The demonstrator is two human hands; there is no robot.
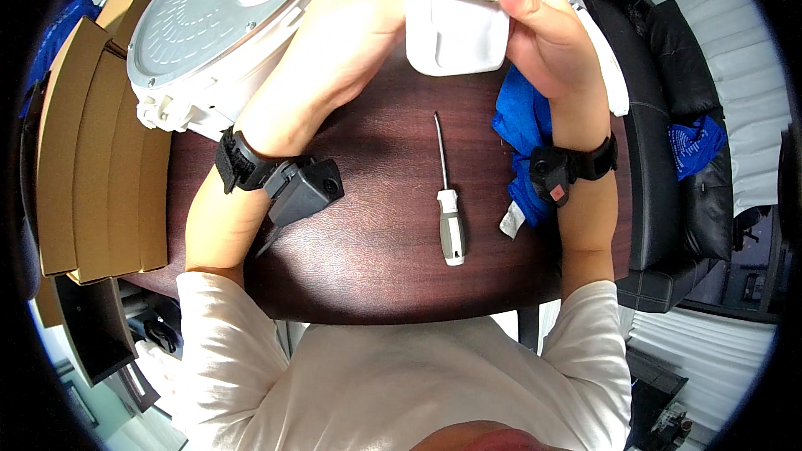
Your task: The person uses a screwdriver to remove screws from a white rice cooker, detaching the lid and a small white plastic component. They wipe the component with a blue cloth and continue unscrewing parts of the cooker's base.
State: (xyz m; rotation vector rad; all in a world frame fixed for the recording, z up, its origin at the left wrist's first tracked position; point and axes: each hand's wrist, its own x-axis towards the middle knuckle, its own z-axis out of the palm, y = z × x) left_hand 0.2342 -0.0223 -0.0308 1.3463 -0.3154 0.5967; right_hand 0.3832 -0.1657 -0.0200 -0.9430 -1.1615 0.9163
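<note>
Both hands hold up a white plastic part (468, 38) with rounded corners, a raised strap-like piece and a small screw, at the far side of the table. My left hand (363, 4) grips its left edge, the fingertips partly cut off by the picture's top. From the other side my right hand (543, 21) holds it, thumb on the front near the screw and fingers behind. On the table below lies a screwdriver (452, 230) with a grey and white handle, its tip pointing away from me. A blue cloth (526, 113) lies partly under my right forearm.
A large round white appliance (225, 17) with a grey metal disc and a dark hole stands at the far left. Cardboard pieces (104, 159) line the left table side. Beyond the dark wooden table (376, 200), at right, is a black sofa (660, 134) with another blue cloth (697, 146).
</note>
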